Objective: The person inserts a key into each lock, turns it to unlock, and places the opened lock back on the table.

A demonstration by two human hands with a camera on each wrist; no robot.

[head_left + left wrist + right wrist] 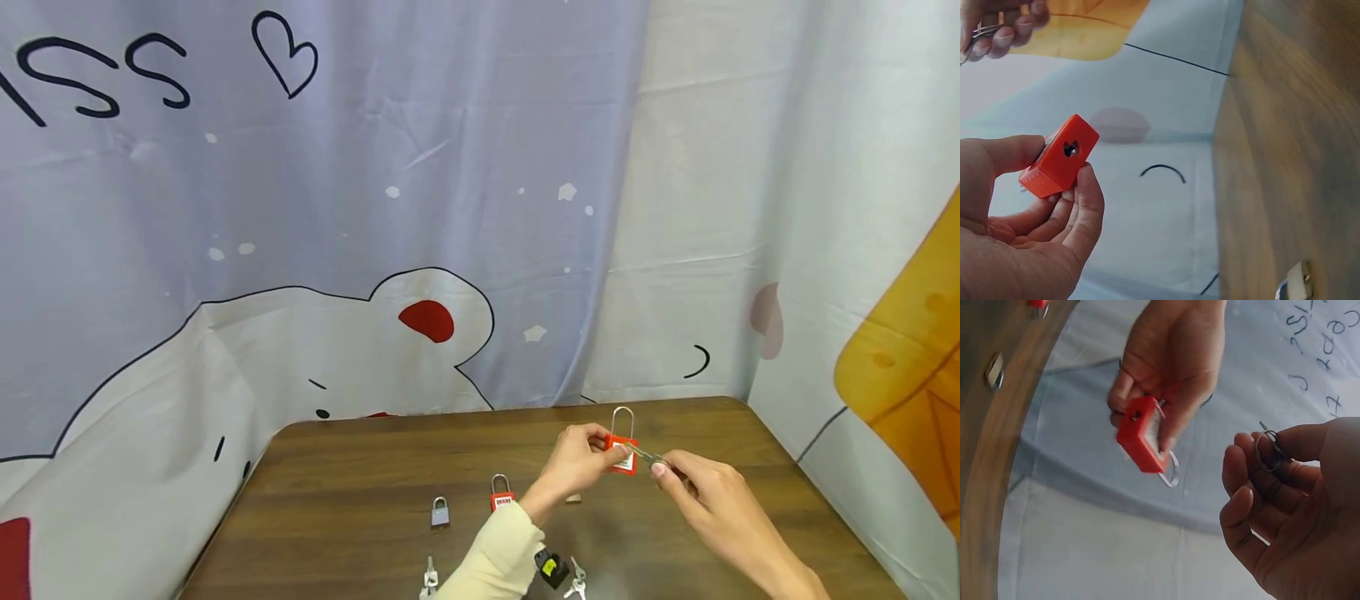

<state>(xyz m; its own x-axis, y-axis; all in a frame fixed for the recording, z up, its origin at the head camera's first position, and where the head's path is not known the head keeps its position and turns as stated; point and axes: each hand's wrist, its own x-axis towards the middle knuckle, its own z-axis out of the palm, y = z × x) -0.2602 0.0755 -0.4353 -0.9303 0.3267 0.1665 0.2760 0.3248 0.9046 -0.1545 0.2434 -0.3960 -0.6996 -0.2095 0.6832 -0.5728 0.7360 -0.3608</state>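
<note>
My left hand (573,460) holds a red padlock (628,468) up above the table, thumb on its white label and fingers behind. Its long metal shackle points upward in the head view. The left wrist view shows the keyhole in the padlock's red base (1063,159). Just to the right, my right hand (716,500) pinches keys (648,456) on a ring. That key ring (1266,450) hangs between thumb and fingers in the right wrist view. There the keys are apart from the padlock; the fingers partly hide them.
On the brown table (337,500) stand a second red padlock (502,501) and a small grey padlock (440,515). Nearer are a black padlock (552,570) with a yellow patch, keys (577,583) and more keys (430,578). A brass padlock (1300,282) lies partly hidden by my left arm.
</note>
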